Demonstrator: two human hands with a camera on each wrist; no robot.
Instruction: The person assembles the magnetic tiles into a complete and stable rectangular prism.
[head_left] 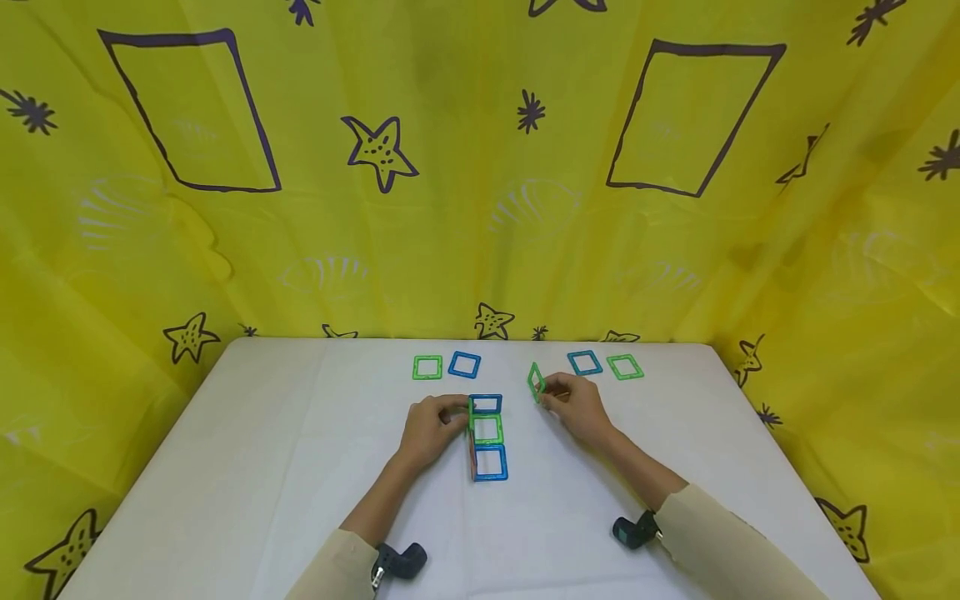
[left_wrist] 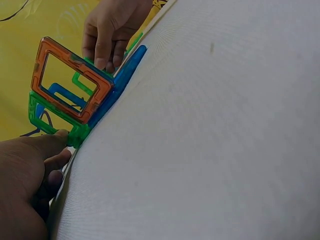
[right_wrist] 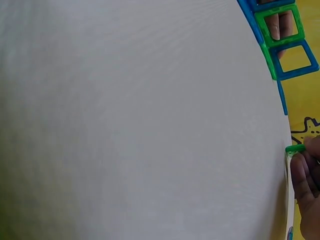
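My right hand (head_left: 579,407) pinches a green square magnetic tile (head_left: 536,382) upright between thumb and fingers, right of a small tile structure. In the right wrist view, only the edge of that held tile (right_wrist: 295,148) shows at the fingertips. The structure has a blue tile (head_left: 491,463) and a green tile (head_left: 487,429) lying flat, a blue tile (head_left: 486,404) standing at the back, and an orange tile (left_wrist: 72,80) and a green tile (left_wrist: 47,112) upright along the left side. My left hand (head_left: 432,429) touches this upright green tile from outside with its fingertips.
At the back left of the white table (head_left: 315,467) lie a loose green tile (head_left: 427,367) and a blue tile (head_left: 465,364). Another blue tile (head_left: 585,362) and green tile (head_left: 626,367) lie back right. A yellow patterned curtain (head_left: 450,250) hangs behind the table.
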